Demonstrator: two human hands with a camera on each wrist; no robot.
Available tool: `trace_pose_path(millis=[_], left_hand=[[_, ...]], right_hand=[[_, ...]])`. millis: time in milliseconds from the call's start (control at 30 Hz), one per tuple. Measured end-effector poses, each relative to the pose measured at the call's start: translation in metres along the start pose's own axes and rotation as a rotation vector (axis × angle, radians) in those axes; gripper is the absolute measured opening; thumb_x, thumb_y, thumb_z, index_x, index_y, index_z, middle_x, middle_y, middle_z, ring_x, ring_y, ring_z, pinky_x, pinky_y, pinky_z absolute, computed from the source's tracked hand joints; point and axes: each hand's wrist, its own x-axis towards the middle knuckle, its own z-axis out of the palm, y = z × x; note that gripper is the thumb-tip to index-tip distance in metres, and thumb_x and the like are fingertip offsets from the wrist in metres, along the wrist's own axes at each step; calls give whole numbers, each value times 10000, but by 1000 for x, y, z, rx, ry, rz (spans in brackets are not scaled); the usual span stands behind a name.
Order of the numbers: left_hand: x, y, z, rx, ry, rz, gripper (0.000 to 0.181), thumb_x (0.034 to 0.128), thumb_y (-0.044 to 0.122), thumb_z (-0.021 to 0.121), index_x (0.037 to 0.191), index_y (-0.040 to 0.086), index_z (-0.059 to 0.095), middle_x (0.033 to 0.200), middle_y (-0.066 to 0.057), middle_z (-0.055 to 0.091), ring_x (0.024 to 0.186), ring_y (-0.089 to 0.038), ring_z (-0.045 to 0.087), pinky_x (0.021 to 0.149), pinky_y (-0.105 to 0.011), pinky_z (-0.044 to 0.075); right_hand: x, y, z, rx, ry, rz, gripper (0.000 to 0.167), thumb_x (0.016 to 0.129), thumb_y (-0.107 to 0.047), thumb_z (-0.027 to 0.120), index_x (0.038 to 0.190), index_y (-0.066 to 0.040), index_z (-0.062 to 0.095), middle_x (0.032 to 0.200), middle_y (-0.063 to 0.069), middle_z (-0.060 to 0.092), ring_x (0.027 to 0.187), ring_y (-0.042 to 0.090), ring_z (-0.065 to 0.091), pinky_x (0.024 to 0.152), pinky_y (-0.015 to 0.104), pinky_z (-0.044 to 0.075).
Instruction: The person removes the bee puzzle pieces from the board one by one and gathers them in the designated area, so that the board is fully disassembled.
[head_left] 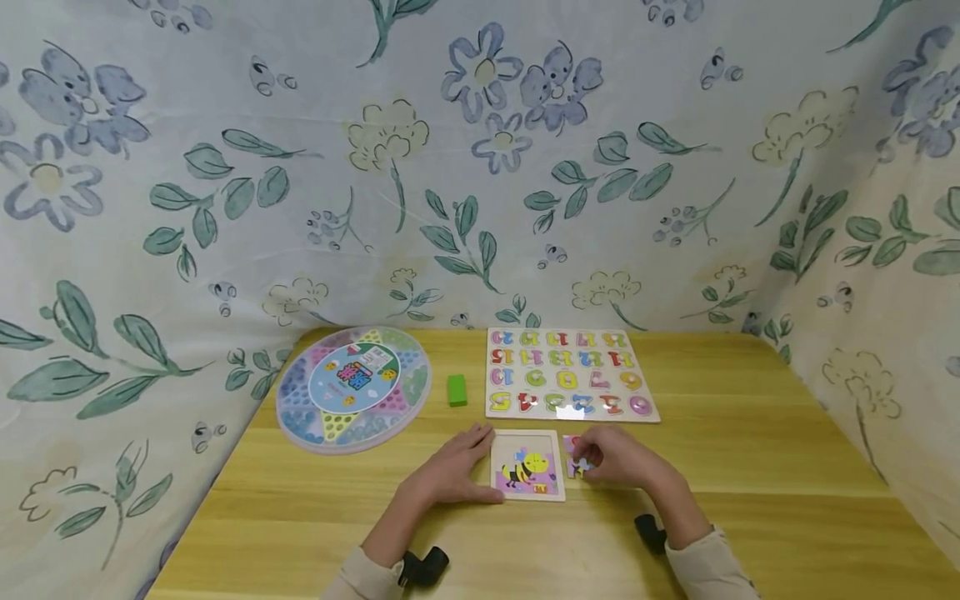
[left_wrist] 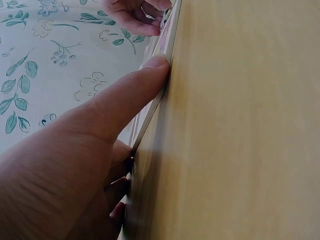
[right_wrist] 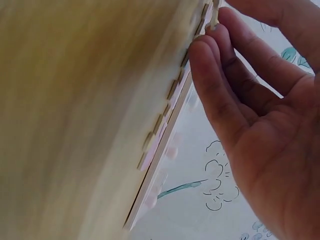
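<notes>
Across the wooden table [head_left: 757, 454], a jigsaw is judged to be at the filling stage. The number board [head_left: 570, 368] is laid flat just behind the work, untouched by either hand. In front of it, the puzzle tray [head_left: 517, 442] is set flat, with a bee picture shown over its lower part; a paler, apparently unfilled band is noted along the far side. By judgement, the next move calls for a piece to be brought over the right rim, turned to match the bare band and pressed level, with the tray kept from sliding.

The left hand [head_left: 453, 468] is spread against the tray's left side: the thumb is extended at the near corner and the fingers are rested at the far corner. The tray appears to be steadied, not lifted. The right hand [head_left: 617, 455] is held low, just beyond the right rim, with its fingers bent and the fingertips brought together. A thin puzzle piece [right_wrist: 215, 17] appears to be pinched there, tilted up; its printed face cannot be made out.

Further loose pieces [head_left: 572, 468] lie just beside the tray; whether they are interlocked cannot be told.
</notes>
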Motion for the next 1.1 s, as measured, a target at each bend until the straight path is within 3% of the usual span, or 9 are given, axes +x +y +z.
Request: trace_pose_path(millis=[433,1100], left_hand=[[1,-1,2,-8,5,-8,1057,776,664,680,1554,103,236,1645,-18,170,1530,-227,125,1238,-447,190],[0,0,0,-22,-4,-7,1059,777,663,680,1558,113,223,1650,5,145,1533,-212,105,1244,-438,174]], right_hand=[[0,-5,1,-19,0,59,188,728,12,788,866,-66,687,796,-1,626,734,138,529,626,211,468],[2,-5,0,-46,12,69,201,704,19,774,860,-66,679,791,-10,616,741,143,528,637,221,460]])
